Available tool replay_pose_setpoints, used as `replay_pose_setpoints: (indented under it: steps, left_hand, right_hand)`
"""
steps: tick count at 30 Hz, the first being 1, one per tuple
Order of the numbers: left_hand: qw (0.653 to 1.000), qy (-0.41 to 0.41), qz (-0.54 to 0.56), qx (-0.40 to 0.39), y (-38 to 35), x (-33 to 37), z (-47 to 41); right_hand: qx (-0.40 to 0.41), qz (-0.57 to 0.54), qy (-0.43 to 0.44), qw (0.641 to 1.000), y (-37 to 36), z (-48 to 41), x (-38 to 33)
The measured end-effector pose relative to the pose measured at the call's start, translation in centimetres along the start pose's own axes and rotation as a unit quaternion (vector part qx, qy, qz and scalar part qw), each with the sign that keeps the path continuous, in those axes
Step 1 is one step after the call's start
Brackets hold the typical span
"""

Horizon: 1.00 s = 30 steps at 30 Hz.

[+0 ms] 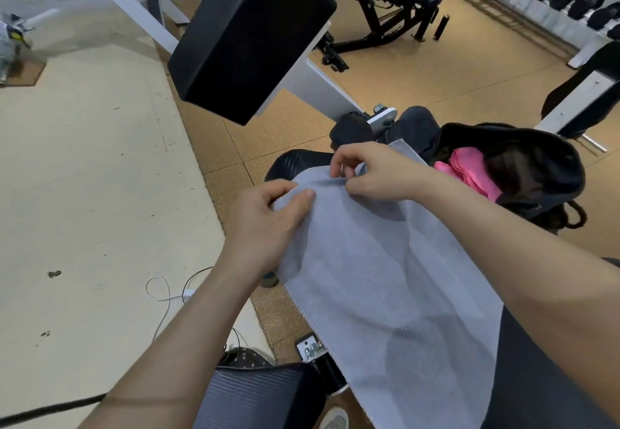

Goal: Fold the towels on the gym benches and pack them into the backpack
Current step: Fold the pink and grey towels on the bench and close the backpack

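Both grips are closed on the grey towel (385,277). The left hand (265,224) pinches its far edge between thumb and fingers, and the right hand (375,173) pinches the same edge just beside it, toward 1 o'clock. The towel lies spread along the worktop (295,163), running back toward 5 o'clock, and doesn't look folded yet. At 3 o'clock from the hands the backpack (536,140) sits open with a pink towel (469,173) already inside. So I'd say one's packed, and this one's only starting its fold before it goes in. Can't tell if more towels are waiting.
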State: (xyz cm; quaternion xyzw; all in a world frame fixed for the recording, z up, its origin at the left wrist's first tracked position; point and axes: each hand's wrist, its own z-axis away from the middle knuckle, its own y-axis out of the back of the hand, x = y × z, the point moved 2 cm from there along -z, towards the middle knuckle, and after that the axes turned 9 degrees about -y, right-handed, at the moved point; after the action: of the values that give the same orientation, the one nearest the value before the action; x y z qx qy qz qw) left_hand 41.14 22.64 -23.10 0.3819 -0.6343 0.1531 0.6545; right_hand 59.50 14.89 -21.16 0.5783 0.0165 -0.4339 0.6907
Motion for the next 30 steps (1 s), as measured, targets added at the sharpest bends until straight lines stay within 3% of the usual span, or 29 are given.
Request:
replay_pose_setpoints:
  steps: [3, 5, 12, 18, 25, 30]
  left_hand:
    - [0.994, -0.028, -0.110, -0.002, 0.0, -2.0, -1.2]
    - [0.992, -0.005, -0.126, -0.009, -0.3, -2.8, -1.2]
    - [0.997, 0.076, 0.010, -0.011, 0.0, -2.2, -1.4]
    - [0.996, 0.039, 0.083, -0.020, 1.2, -1.7, -1.0]
    - [0.995, -0.059, 0.072, 0.023, 2.3, 0.0, -0.3]
    - [0.989, -0.058, 0.138, 0.004, 1.6, 1.4, -0.4]
  right_hand:
    - [0.001, 0.033, 0.003, 0.999, 0.3, -0.8, 0.2]
    - [0.009, 0.073, 0.020, 0.997, 0.6, -1.2, 0.5]
    - [-0.021, 0.144, 0.023, 0.989, 0.6, -2.6, 1.9]
    - [-0.062, 0.215, 0.004, 0.975, 2.0, -1.8, 2.3]
    - [0.093, 0.350, 0.116, 0.925, 4.1, 4.2, 2.7]
    - [0.124, 0.273, 0.064, 0.952, 6.4, 11.8, 2.6]
